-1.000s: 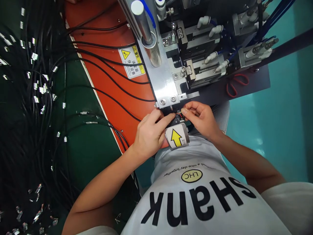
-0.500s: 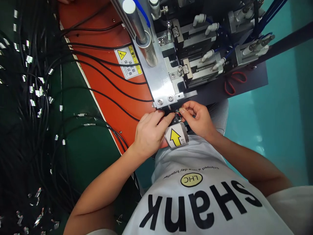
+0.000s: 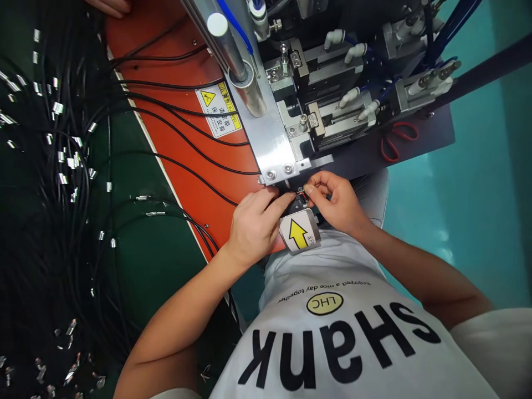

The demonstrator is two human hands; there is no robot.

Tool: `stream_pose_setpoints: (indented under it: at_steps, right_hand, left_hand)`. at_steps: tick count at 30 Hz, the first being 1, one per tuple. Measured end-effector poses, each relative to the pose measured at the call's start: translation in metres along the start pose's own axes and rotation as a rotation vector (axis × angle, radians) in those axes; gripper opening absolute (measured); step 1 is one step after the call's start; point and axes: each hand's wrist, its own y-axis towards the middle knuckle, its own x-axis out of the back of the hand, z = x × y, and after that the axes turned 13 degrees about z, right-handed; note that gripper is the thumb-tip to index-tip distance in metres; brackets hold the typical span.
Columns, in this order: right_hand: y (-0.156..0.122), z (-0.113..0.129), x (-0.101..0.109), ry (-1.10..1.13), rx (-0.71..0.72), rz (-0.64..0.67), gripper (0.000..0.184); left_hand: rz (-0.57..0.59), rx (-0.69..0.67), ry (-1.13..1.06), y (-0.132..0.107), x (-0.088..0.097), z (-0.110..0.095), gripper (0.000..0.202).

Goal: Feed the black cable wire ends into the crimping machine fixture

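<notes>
Left hand: The left hand (image 3: 253, 227) reaches in over the near end of the orange bench top (image 3: 187, 188), its fingertips at a small dark fixture (image 3: 296, 206). Whether they grip anything or only press, I cannot tell.
Right hand: The right hand (image 3: 336, 202) comes in from the right, thumb and forefinger pinched together on thin coloured wires (image 3: 302, 192).
Coloured wires: They lie between the two hands' fingertips, at the fixture, just on the near side of a silver machine plate (image 3: 270, 147). Their exact seating is too small to make out.
Arrow cover: A curved pale cover with a yellow arrow (image 3: 298, 233) sits on the near side of the fixture, just beside the left hand.
Black cables: Several black cables (image 3: 191, 147) cross the bench top from the left towards the plate.
Far right: Red loop handles (image 3: 390, 147) lie on a dark shelf (image 3: 436, 124).
Far left: Another hand, partly in view (image 3: 111, 5), rests at the bench's edge.
Possible trouble: Such fine wires could cross or slip if the pinch loosens. Fingertips this near the machine could be nipped if any part moves.
</notes>
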Motion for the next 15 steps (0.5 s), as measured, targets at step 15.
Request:
stream_pose_setpoints:
  at_steps: [15]
  right_hand:
    - [-0.0019,0.0024,-0.0001,0.073,-0.034,0.031,0.019]
  left_hand:
    - [-0.048,-0.023,0.006,-0.0027,-0.0025,0.001,0.032]
